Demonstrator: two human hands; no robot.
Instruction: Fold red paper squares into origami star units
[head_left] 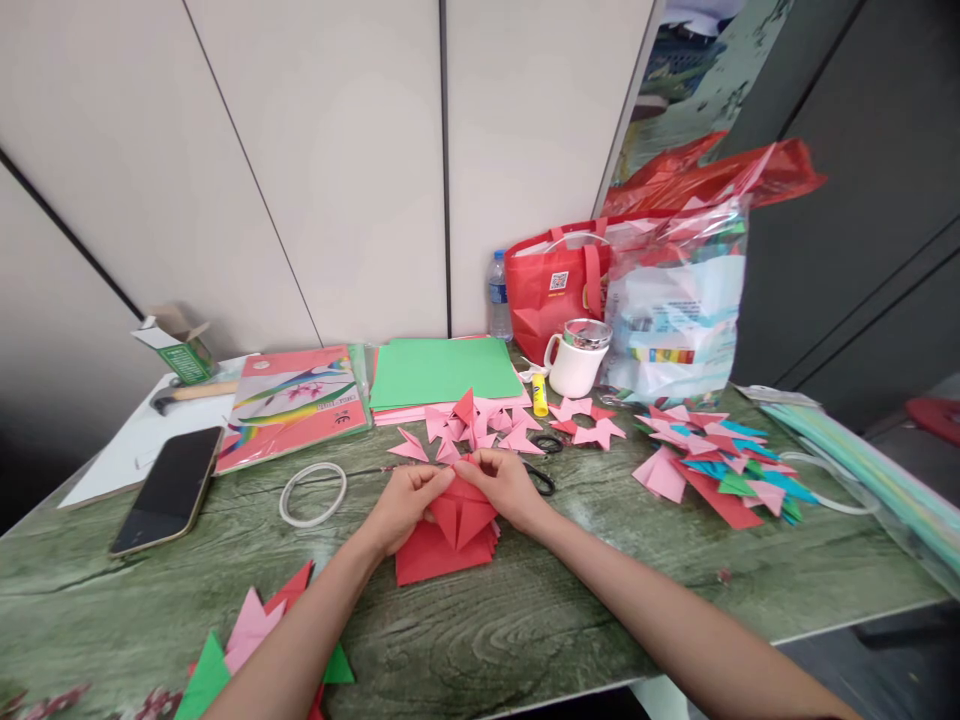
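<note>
My left hand (406, 505) and my right hand (507, 486) meet at the middle of the green wood-grain table (525, 620). Both pinch a folded red paper piece (461, 512), fingers curled on its upper edge. The piece rests over a small stack of red paper sheets (427, 560). Just behind my hands lies a heap of pink folded paper shapes (469, 430). Black scissors (541, 480) poke out beside my right hand.
A phone (169, 490) and tape ring (313, 493) lie at left, a paper pack (296, 405) and green sheets (442, 370) behind. A glue stick (539, 395), white mug (577, 358), bottle (499, 295), red bag (551, 285) and plastic bag (675, 310) stand at back. Coloured folded pieces (720, 465) lie right, more (247, 640) near left.
</note>
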